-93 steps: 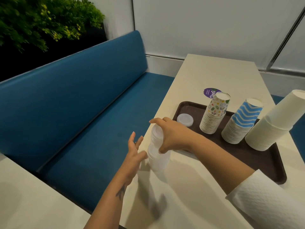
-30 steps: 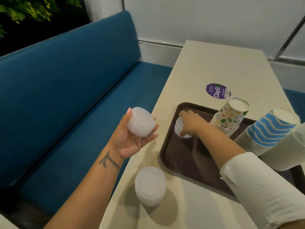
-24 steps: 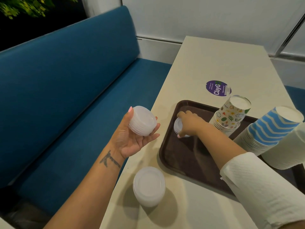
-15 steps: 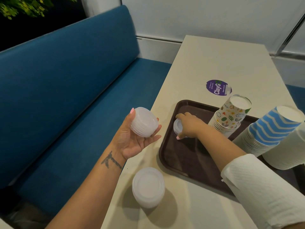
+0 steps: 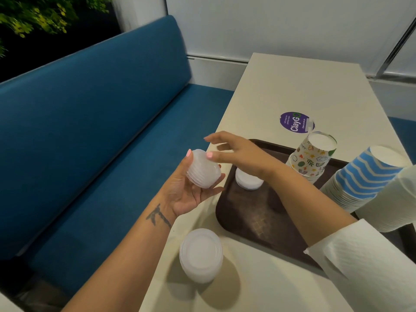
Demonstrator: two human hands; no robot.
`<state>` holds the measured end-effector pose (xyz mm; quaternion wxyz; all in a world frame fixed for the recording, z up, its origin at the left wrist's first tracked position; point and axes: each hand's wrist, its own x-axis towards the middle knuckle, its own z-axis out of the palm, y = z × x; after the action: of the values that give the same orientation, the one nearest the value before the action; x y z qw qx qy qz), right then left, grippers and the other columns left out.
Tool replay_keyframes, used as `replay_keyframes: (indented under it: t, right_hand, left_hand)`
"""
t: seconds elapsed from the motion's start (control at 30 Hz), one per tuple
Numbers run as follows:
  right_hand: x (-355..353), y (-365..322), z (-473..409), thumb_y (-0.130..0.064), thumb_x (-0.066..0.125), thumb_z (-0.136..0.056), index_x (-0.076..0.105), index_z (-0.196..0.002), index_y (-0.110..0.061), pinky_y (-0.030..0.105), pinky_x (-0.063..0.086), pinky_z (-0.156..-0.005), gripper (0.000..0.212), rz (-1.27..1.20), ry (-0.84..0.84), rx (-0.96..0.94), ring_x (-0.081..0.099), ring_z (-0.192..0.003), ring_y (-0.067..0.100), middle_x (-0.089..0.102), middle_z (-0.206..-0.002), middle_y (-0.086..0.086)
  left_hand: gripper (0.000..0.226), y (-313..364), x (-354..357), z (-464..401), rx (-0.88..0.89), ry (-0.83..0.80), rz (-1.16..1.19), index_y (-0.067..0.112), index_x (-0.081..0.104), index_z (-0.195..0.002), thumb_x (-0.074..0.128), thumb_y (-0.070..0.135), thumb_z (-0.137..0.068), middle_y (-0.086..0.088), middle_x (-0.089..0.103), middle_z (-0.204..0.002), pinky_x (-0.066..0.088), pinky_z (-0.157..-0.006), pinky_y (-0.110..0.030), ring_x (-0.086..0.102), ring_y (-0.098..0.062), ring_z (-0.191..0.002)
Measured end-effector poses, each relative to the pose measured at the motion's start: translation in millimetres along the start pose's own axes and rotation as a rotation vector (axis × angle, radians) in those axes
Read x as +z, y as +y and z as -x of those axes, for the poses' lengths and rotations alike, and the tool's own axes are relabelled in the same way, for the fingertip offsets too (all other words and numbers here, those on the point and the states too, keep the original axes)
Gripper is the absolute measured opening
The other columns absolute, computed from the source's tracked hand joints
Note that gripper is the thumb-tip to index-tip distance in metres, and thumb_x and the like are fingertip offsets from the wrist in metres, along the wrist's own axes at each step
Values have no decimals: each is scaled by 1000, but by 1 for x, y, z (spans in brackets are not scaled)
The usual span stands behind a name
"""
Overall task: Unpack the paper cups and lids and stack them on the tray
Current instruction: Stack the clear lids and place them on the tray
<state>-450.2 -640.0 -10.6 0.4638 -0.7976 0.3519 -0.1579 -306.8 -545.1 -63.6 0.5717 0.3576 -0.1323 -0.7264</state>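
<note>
Left hand palm-up, fingers curled, right hand fingers extended

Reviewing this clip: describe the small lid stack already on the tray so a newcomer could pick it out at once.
Start at the brown tray on the cream table. Near its far left corner, just under the right hand, sits a short lid stack. Unlike the lids in the left hand or the taller pile on the bare table, it alone rests on the tray.

The left hand grips a lid stack beside the tray's left edge. The right hand reaches it, fingers straight. More lids sit on the tray's left end.
</note>
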Motion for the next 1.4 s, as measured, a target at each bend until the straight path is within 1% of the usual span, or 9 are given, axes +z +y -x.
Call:
replay_keyframes:
  t: [0.1, 0.2, 0.37, 0.53, 0.73, 0.87, 0.97, 1.13, 1.4]
  right_hand:
    - [5, -18, 9, -44, 76, -74, 40, -137, -37, 23, 41, -92, 72, -10, -175, -28, 42, -119, 6, 41, -136, -18]
    - [5, -19, 13, -27, 82, -72, 37, -140, -31, 20, 42, -92, 82, 86, -181, -65, 41, -117, 4, 40, -133, -18]
    - [2, -17, 17, -24, 84, -69, 39, -137, -33, 27, 50, -90, 82, 146, -168, -18, 50, -113, 15, 45, -127, -7]
    - [-2, -18, 20, -22, 82, -73, 38, -137, -31, 20, 51, -81, 78, 102, -160, -11, 50, -109, 15, 44, -122, -9]
    - [-3, -19, 19, -24, 81, -74, 42, -135, -30, 17, 51, -77, 73, 94, -127, -2, 54, -106, 16, 47, -124, -6]
    - [-19, -18, 16, -26, 81, -73, 45, -133, -29, 24, 51, -80, 70, 76, 16, 30, 55, -102, 18, 48, -124, -4]
    - [-30, -4, 8, -27, 80, -72, 41, -136, -27, 25, 43, -79, 75, 325, 105, 98, 51, -108, 19, 47, -128, -2]
    - [-24, 39, -7, -29, 78, -68, 38, -138, -22, 36, 50, -87, 81, 709, -12, 317, 53, -111, 28, 48, -129, 7]
    - [-13, 68, -14, -27, 78, -71, 35, -141, -20, 36, 47, -89, 83, 805, -99, 403, 48, -119, 33, 42, -135, 11]
  left_hand:
    - [70, -2, 6, -2, 18, -23, -46, 15, 74, -103, 89, 52, -46, -13, 69, -107, 55, -83, -50, 65, -33, -101]
    - [64, -5, 13, -1, 26, 0, -63, 15, 68, -109, 75, 56, -60, -11, 71, -97, 55, -80, -48, 69, -28, -89]
    - [76, -7, 12, 2, -3, -63, -96, 14, 77, -97, 90, 56, -35, -13, 70, -103, 58, -78, -50, 70, -31, -91]
    - [73, -8, 12, 3, -15, -100, -87, 16, 77, -99, 88, 58, -40, -13, 70, -106, 54, -84, -53, 67, -34, -99]
    - [73, -6, 14, 4, -27, -77, -106, 17, 77, -99, 89, 57, -39, -13, 70, -106, 57, -82, -51, 67, -33, -100]
    - [101, -2, 9, 7, -45, 27, -81, 12, 62, -122, 89, 58, -36, -15, 68, -112, 59, -76, -51, 68, -34, -98]
    - [119, 1, -2, 7, -54, 78, -23, 13, 47, -129, 92, 55, -27, -17, 67, -118, 55, -80, -55, 68, -36, -99]
    - [124, 7, -10, 6, -50, 73, 14, 11, 46, -131, 93, 54, -25, -17, 66, -121, 58, -75, -54, 68, -36, -100]
    - [121, 7, -6, 2, -51, 48, 37, 12, 45, -131, 93, 52, -27, -17, 67, -117, 53, -79, -55, 68, -36, -99]
